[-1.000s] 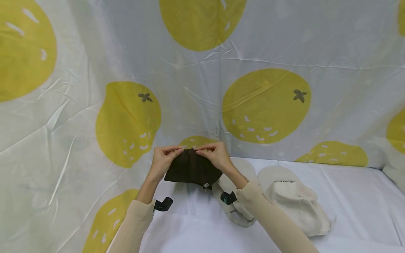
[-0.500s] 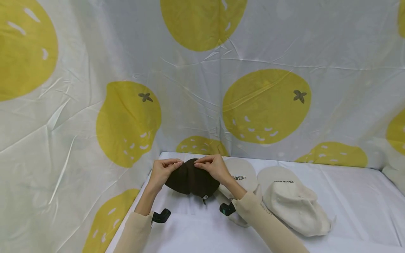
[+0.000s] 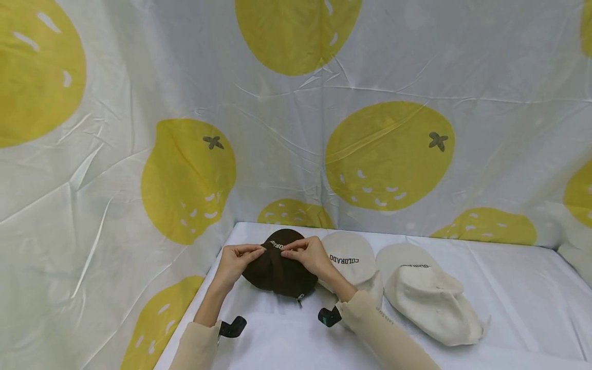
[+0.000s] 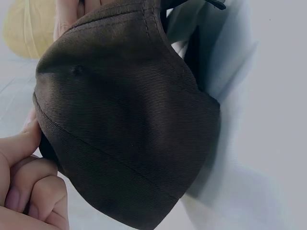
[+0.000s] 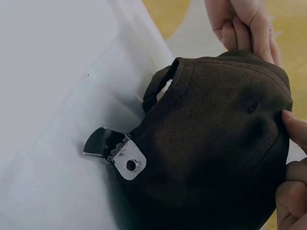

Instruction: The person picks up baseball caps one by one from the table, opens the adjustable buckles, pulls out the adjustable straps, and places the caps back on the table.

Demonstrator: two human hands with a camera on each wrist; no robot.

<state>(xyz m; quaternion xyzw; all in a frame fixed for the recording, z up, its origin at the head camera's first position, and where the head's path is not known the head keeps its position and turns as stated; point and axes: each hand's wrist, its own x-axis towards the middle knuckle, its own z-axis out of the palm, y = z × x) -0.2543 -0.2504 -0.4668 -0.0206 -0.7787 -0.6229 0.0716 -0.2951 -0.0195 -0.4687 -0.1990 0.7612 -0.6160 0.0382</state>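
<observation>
The left hand (image 3: 233,264) and right hand (image 3: 314,256) pinch the brown cap (image 3: 284,275) at the table's (image 3: 268,341) left end, beside a pale cap (image 3: 347,244). It should be light, with soft, grippy cloth; the likely stiffer brim (image 3: 284,235) offers firmer hold.

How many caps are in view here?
3: a brown cap held by the left hand and right hand, a beige cap to its right, and another beige cap farther right. More could lie hidden underneath.
</observation>
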